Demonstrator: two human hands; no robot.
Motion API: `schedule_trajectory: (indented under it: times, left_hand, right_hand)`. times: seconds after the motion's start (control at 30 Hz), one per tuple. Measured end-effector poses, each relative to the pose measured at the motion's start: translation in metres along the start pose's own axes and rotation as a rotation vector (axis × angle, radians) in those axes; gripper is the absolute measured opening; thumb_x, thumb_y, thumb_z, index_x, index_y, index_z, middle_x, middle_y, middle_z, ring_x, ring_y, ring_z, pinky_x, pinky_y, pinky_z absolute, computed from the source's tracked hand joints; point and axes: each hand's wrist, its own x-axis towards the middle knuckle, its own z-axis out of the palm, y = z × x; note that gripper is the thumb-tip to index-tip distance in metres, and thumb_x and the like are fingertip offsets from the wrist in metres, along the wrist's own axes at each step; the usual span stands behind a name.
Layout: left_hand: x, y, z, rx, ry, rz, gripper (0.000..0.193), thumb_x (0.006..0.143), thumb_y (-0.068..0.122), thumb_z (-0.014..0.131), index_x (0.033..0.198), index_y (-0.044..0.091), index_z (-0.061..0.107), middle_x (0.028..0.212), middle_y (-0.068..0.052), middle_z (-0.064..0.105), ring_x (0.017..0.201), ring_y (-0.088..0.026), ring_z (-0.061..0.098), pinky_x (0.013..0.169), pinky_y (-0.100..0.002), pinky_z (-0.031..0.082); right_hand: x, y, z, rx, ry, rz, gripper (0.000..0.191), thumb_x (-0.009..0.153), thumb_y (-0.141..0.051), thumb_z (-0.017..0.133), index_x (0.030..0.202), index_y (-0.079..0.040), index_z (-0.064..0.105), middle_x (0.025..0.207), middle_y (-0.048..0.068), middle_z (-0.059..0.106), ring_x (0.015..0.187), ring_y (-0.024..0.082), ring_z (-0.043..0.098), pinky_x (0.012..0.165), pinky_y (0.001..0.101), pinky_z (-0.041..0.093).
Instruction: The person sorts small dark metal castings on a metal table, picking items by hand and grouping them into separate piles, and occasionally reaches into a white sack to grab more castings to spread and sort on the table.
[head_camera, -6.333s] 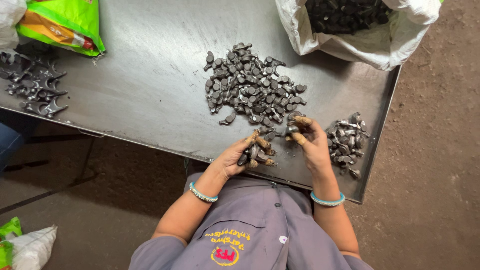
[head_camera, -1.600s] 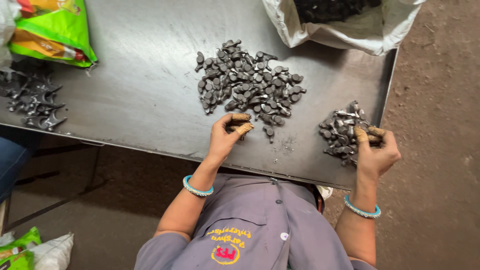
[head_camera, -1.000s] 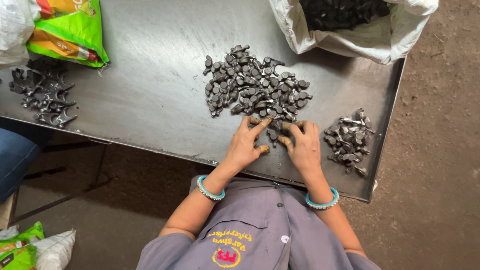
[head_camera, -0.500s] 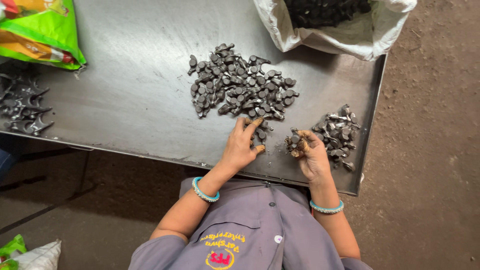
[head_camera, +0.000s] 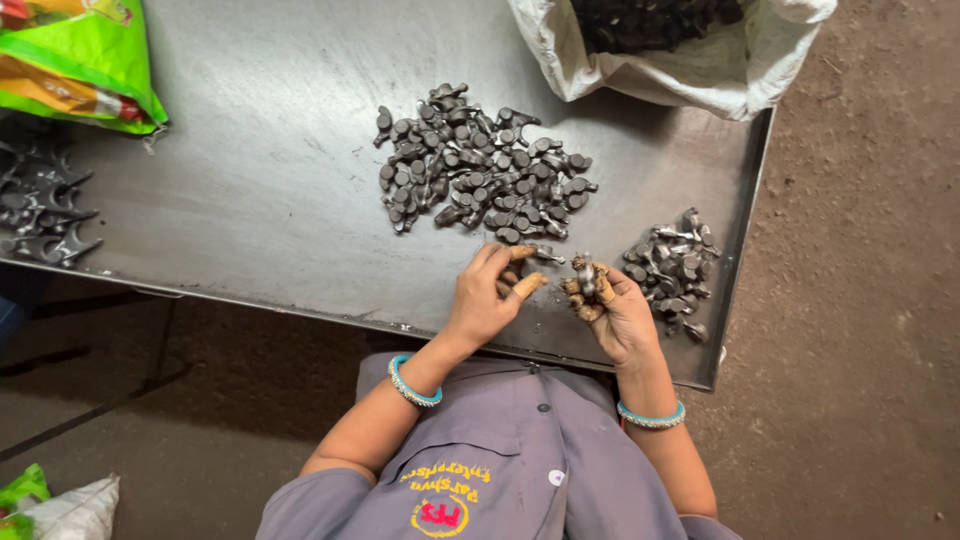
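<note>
— Two hands at the near edge of the bench (head_camera: 250, 210), how do they stand?
— The right hand (head_camera: 618, 318) is curled around one small metal part (head_camera: 584, 274), pinched at the fingertips, just beside the small pile (head_camera: 670, 270) on the right. The left hand (head_camera: 488, 300) lies on the steel with fingers loosely bent, touching the nearest strays of the big pile (head_camera: 480, 180); whether it grips one I cannot tell

— Which step would you call it?
— Sorting, I'd judge: a piece picked out and looked over. The next move seems to call for a short carry right to the small pile, and a fresh pick from the big one

— And the counts?
— One held part. Two piles between the hands and the far edge: a couple of dozen pieces in the small one, far more in the big, too crowded to count. One white sack (head_camera: 690, 60) of dark parts at the far right, one green bag (head_camera: 80, 60) far left, one cluster of dark pronged pieces (head_camera: 40, 215) at the left edge
</note>
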Motion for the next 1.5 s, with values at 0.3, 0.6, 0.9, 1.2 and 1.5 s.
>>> schedule_trajectory:
  times: [0.3, 0.6, 0.9, 1.2, 1.5]
  left_hand:
    - [-0.005, -0.051, 0.011, -1.074, -0.163, -0.762, 0.040, 0.106, 0.037, 0.053, 0.107, 0.000, 0.070, 0.085, -0.010, 0.072, 0.066, -0.019, 0.071, 0.050, -0.030, 0.055]
    - [-0.002, -0.055, -0.025, -0.964, -0.049, -0.780, 0.031, 0.101, 0.034, 0.062, 0.104, 0.005, 0.071, 0.083, -0.006, 0.072, 0.061, -0.014, 0.068, 0.044, -0.026, 0.046]
    - [-0.002, -0.054, -0.014, -0.960, -0.117, -0.745, 0.031, 0.103, 0.032, 0.063, 0.102, 0.002, 0.072, 0.081, -0.007, 0.072, 0.061, -0.014, 0.068, 0.045, -0.026, 0.047]
    - [-0.005, -0.035, -0.004, -0.924, -0.236, -0.738, 0.032, 0.103, 0.035, 0.058, 0.112, 0.007, 0.071, 0.086, -0.005, 0.072, 0.064, -0.011, 0.067, 0.047, -0.024, 0.048]
    - [0.005, -0.033, -0.005, -1.007, -0.149, -0.739, 0.027, 0.103, 0.029, 0.065, 0.107, 0.003, 0.070, 0.089, -0.006, 0.075, 0.068, -0.014, 0.072, 0.050, -0.026, 0.053]
  right_hand:
    - [0.024, -0.022, 0.089, -1.598, 0.199, -0.847, 0.044, 0.080, 0.002, 0.078, 0.120, -0.015, 0.077, 0.104, 0.012, 0.062, 0.099, 0.031, 0.059, 0.087, 0.0393, 0.050]
    - [0.014, -0.019, 0.076, -1.633, 0.181, -0.800, 0.033, 0.074, -0.002, 0.083, 0.105, -0.005, 0.073, 0.098, 0.010, 0.067, 0.096, 0.033, 0.059, 0.085, 0.0424, 0.050]
    - [0.014, -0.001, 0.013, -0.342, 0.116, -0.297, 0.028, 0.089, -0.001, 0.076, 0.115, -0.001, 0.066, 0.100, 0.008, 0.072, 0.084, 0.015, 0.070, 0.068, 0.0262, 0.058]
    - [0.008, -0.003, 0.012, -0.078, -0.029, -0.057, 0.030, 0.098, -0.013, 0.069, 0.121, 0.007, 0.069, 0.103, 0.013, 0.074, 0.087, 0.019, 0.071, 0.072, 0.0295, 0.058]
    - [0.013, -0.026, 0.091, -1.565, -0.073, -0.731, 0.043, 0.078, 0.011, 0.065, 0.115, -0.009, 0.072, 0.108, 0.011, 0.072, 0.106, 0.029, 0.061, 0.091, 0.0382, 0.054]
